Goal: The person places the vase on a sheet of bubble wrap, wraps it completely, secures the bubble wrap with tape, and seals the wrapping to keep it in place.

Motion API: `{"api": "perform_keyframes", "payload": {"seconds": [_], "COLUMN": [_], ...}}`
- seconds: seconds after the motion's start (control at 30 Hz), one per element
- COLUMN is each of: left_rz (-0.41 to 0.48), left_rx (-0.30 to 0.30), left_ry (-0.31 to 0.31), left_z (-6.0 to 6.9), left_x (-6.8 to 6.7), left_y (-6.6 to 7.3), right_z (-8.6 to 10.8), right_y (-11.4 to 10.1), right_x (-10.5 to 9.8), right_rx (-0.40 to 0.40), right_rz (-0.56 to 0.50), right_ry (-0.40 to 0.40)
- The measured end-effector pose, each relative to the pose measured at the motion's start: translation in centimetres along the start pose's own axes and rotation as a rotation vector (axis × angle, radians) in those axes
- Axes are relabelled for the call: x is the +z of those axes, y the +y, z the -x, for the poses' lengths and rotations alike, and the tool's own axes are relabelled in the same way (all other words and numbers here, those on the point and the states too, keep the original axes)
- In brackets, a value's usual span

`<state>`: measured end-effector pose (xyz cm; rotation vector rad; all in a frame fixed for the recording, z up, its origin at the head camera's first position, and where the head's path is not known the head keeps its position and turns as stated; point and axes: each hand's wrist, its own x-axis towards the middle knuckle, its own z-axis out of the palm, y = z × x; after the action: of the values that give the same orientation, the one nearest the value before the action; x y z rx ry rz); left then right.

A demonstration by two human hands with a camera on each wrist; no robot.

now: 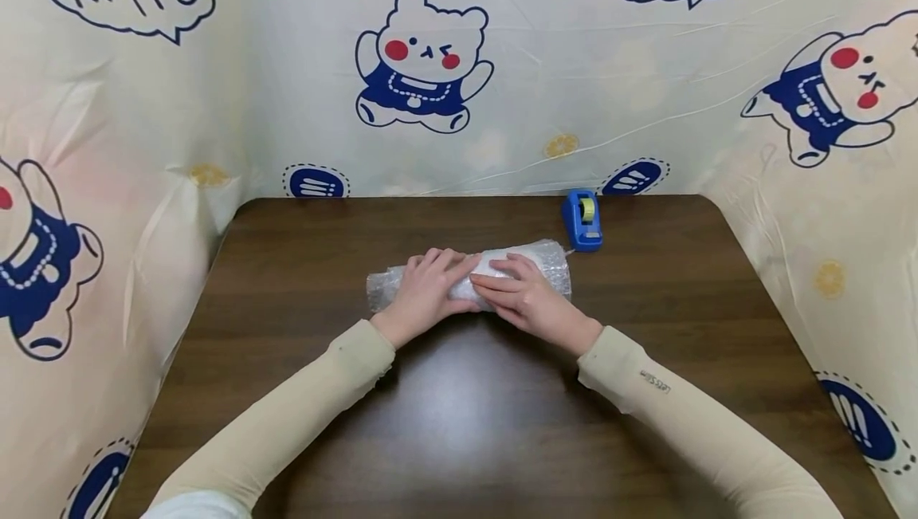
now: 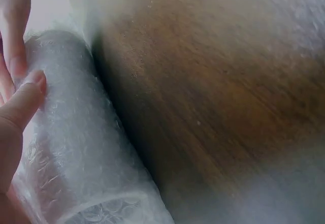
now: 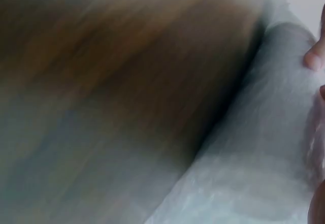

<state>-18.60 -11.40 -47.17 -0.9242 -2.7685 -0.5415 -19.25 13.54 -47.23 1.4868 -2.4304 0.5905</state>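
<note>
A roll of clear bubble wrap (image 1: pixel 554 265) lies crosswise on the table, whiter in its middle stretch. Whether something is inside it, I cannot tell. My left hand (image 1: pixel 425 289) grips it left of centre, fingers over the top and thumb on the near side. Close by, my right hand (image 1: pixel 529 297) holds the right part, its fingertips near the left thumb. In the left wrist view the bubble wrap (image 2: pixel 84 117) shows a rolled, layered end, with a thumb pressing its side. The right wrist view is blurred, with the bubble wrap (image 3: pixel 264 117) along the right.
A blue tape dispenser (image 1: pixel 583 222) with yellowish tape stands just behind the right end of the roll, near the back edge of the dark wooden table (image 1: pixel 459 407). Printed cloth (image 1: pixel 301 64) hangs around the back and sides.
</note>
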Motion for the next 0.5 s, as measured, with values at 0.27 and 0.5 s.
{"api": "perform_keyframes", "payload": {"seconds": [0.27, 0.5], "left_rz": [0.013, 0.014], "left_rx": [-0.012, -0.023], "left_ry": [-0.026, -0.021], "left_z": [-0.1, -0.4], "left_x": [0.1, -0.1], "left_y": [-0.1, -0.2], "right_z": [0.6, 0.6], "right_y": [0.5, -0.6], "right_x": [-0.2, -0.5], "right_rx": [-0.127, -0.164], "right_rz": [0.075, 0.222], "right_ry": [-0.078, -0.01]}}
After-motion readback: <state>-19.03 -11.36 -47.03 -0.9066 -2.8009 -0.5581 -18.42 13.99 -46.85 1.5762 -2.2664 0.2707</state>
